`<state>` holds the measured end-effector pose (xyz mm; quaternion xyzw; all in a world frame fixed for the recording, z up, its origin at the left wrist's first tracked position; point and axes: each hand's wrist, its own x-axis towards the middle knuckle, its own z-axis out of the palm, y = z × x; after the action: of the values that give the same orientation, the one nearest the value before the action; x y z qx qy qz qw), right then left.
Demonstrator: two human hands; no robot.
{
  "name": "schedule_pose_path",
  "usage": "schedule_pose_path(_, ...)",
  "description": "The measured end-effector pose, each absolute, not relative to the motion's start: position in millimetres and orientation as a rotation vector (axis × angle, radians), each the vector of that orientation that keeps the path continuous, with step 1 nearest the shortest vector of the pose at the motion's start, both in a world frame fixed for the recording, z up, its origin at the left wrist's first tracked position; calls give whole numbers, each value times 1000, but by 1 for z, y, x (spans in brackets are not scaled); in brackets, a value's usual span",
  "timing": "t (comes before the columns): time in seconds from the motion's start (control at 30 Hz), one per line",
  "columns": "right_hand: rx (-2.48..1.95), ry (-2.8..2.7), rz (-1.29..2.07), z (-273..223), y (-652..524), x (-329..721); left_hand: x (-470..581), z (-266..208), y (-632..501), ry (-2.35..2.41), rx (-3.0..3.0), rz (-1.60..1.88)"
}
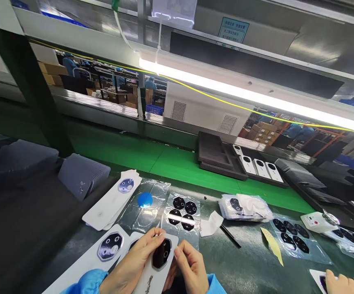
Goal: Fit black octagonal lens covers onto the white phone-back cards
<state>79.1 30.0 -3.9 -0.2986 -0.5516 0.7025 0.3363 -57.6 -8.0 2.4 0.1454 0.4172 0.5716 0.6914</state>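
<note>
A white phone back cover (146,277) with a black octagonal camera panel (161,254) is held tilted up in front of me. My left hand (134,261) grips it from the left, the thumb lying on the camera panel's upper edge. On the other side, my right hand (191,265) has its thumb and fingers closed at the cover's right edge. More white covers (81,263) with octagonal camera panels lie beside and partly under my left hand. Just beyond my hands is a clear sheet of black octagonal lens pieces (181,213).
A stack of white covers (103,208), a blue round piece (144,200), a black stick (230,236) and a bagged pile (244,207) lie around the bench. Black trays (222,157) stand behind. At lower right, another person's hand (345,283) touches a white cover.
</note>
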Motion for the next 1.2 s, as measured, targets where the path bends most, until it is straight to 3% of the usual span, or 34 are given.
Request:
schedule_pose_path(0.47,-987,-974,2032,-42,51,73,-61,-7,-7,962,355,1216)
schedule_pose_path(0.83,-1011,-900,2152,-7,44,80,-63,-1,-5,955,214,1215)
schedule_pose_path(1.2,-1032,-885,2159,-9,45,82,-63,6,-6,954,138,1240)
